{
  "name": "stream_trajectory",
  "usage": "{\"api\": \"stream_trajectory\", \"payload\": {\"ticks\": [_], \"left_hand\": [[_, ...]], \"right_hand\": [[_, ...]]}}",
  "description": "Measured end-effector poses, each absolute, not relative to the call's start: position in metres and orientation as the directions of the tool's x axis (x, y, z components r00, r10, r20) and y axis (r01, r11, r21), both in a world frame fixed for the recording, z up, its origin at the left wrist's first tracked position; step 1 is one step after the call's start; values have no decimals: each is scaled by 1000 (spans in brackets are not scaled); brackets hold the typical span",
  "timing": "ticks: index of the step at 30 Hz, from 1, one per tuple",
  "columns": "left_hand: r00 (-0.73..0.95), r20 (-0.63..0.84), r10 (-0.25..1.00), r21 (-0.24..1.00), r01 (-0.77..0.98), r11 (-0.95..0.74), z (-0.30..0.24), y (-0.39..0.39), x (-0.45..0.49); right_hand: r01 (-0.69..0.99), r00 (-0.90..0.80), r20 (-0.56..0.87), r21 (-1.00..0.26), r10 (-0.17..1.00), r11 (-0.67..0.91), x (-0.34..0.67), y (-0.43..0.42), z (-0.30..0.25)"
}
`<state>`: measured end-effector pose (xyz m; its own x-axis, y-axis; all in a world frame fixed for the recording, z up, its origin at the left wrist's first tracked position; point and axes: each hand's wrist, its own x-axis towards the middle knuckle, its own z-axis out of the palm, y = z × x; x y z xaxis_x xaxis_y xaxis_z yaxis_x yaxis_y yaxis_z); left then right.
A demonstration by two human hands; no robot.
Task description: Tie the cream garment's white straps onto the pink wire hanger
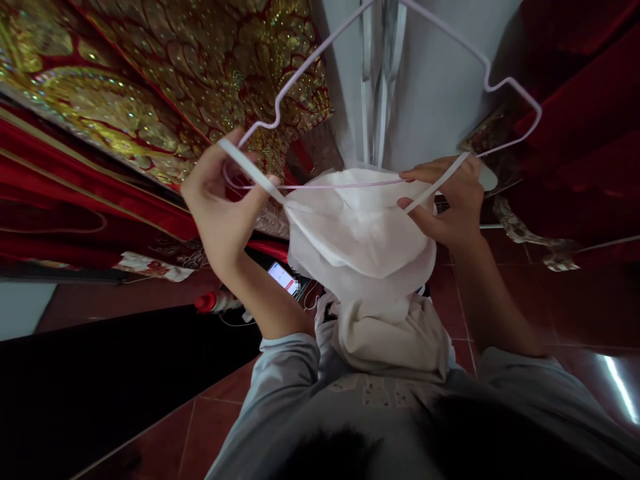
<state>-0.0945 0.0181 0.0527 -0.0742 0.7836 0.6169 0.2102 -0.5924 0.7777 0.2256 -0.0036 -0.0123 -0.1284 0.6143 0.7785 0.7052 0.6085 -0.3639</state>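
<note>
A pale pink wire hanger (430, 18) is held up in front of me. Behind its lower bar hangs a white garment (360, 227) with thin straps, its folds drooping toward my lap. My left hand (220, 193) is curled around the hanger's left corner, with the left white strap (253, 172) stretched across its thumb and fingers. On the other side, my right hand (450, 200) has the right strap (437, 181) drawn over its fingers and thumb. Its fingertips touch the lower bar, near the hanger's right corner. The garment's lower end is bunched over a beige cloth (395, 337).
Gold-sequined red clothing (115, 93) hangs close on the left, and dark red fabric (585, 153) on the right. Grey-white panels (435, 80) stand ahead. Below my left forearm are a lit phone (283, 279), a red-capped bottle (207, 303) and a black surface (125, 373).
</note>
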Motion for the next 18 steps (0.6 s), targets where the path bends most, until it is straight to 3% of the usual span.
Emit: {"api": "stream_trajectory", "payload": {"ticks": [2,6,9,11,13,15,18], "left_hand": [[-1,601,800,771,265,-579,67,21,-86],[-17,565,825,797,270,-540,77,32,-75],[-184,551,814,829,11,-559,57,42,-69],[-334,447,830,810,-242,-534,37,46,-61],[-384,301,873,783,-422,-456,19,45,-49],[-336,248,909,785,-481,-391,7,40,-36],[-298,286,911,819,-418,-394,2,31,-21]], "right_hand": [[690,-97,785,-390,612,609,226,-5,-11],[673,-67,816,-388,574,629,228,-3,-11],[714,-93,784,-377,613,590,227,-2,-17],[759,-102,741,-373,663,534,223,-2,-20],[781,-103,721,-368,685,505,219,-3,-22],[770,-96,731,-376,675,516,216,-2,-21],[683,-99,770,-408,630,606,224,1,-14]]}}
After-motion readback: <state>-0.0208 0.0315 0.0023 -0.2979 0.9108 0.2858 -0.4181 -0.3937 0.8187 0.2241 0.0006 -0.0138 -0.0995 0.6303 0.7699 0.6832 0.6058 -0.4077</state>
